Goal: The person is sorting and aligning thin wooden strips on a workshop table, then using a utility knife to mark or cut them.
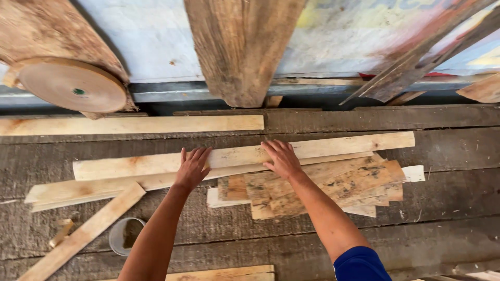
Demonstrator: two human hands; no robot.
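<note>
Your left hand [192, 167] and right hand [282, 157] lie flat, fingers spread, clamping nothing, pressing the long pale plank [333, 147] steady atop the stacked wood offcuts [333, 187] on the dark workbench [448, 203].

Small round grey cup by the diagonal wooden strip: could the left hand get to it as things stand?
Probably yes. The small round grey cup sits open beside the left forearm, nothing covering it; the left hand rests flat on the long pale wooden plank.

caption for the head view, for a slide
Both hands, left and right, press flat on a long plank atop stacked boards on a workbench.
</note>
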